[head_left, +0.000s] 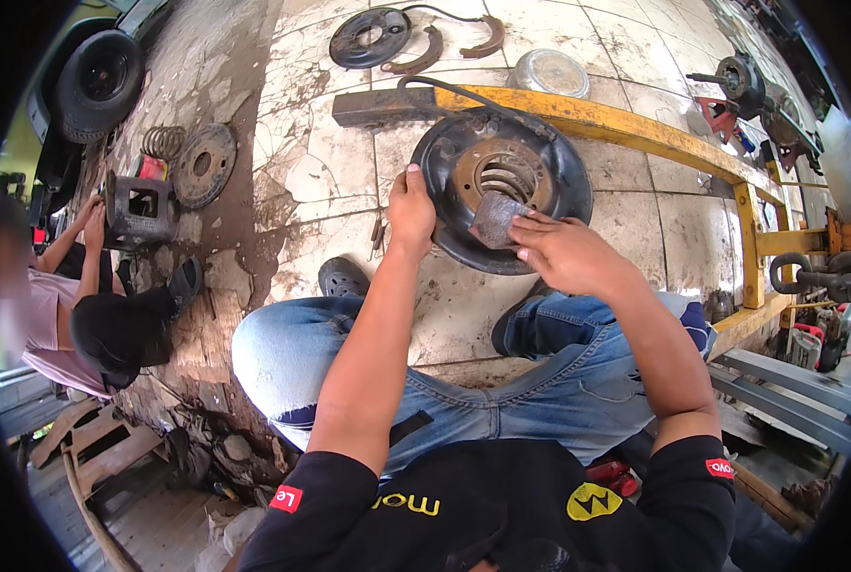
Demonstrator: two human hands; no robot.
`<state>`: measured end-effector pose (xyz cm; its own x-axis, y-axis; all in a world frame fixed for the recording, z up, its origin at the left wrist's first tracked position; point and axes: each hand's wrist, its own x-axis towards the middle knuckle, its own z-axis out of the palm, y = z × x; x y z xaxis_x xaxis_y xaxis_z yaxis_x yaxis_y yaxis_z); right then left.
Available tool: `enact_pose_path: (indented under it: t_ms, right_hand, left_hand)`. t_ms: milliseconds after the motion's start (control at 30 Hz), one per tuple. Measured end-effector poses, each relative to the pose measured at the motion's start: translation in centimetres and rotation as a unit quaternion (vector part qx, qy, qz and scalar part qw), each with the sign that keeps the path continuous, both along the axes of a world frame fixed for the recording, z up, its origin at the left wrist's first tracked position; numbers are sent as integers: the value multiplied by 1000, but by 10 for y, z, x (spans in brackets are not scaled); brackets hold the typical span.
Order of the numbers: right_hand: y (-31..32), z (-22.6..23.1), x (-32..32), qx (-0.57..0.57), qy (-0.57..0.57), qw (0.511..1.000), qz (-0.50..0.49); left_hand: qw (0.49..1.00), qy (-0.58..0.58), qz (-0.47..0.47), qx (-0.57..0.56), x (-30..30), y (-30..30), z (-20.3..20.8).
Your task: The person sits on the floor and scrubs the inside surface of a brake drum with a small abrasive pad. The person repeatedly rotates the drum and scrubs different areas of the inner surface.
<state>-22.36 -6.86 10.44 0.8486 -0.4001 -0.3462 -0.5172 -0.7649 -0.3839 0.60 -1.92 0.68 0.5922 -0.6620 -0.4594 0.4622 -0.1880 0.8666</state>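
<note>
In front of my knees is a black round brake backing plate [570,181] with a rusty middle ring. Coils of a spring [503,177] show through its centre hole. My left hand [412,212] grips the plate's left rim, thumb up on the edge and fingers wrapped behind it. My right hand [570,250] presses a worn, dark piece of sandpaper [496,221] against the lower part of the rusty ring. A black hose [473,95] runs off the plate's top over a yellow metal beam.
The yellow frame [654,140] stretches behind the plate and down the right side. Beyond it lie another backing plate [370,38], curved brake shoes [416,53] and a round metal drum [551,74]. At left, another person [63,286] sits handling a dark metal housing [141,212].
</note>
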Motion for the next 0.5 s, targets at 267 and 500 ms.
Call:
enact_pose_path:
  t_ms: [267, 500]
  right_hand:
    - [4, 4, 10, -54, 11, 998, 18]
    - [5, 4, 10, -90, -8, 995, 37]
  left_hand:
    - [1000, -12, 0, -11, 2, 1, -9]
    - [1000, -19, 7, -17, 1, 1, -8]
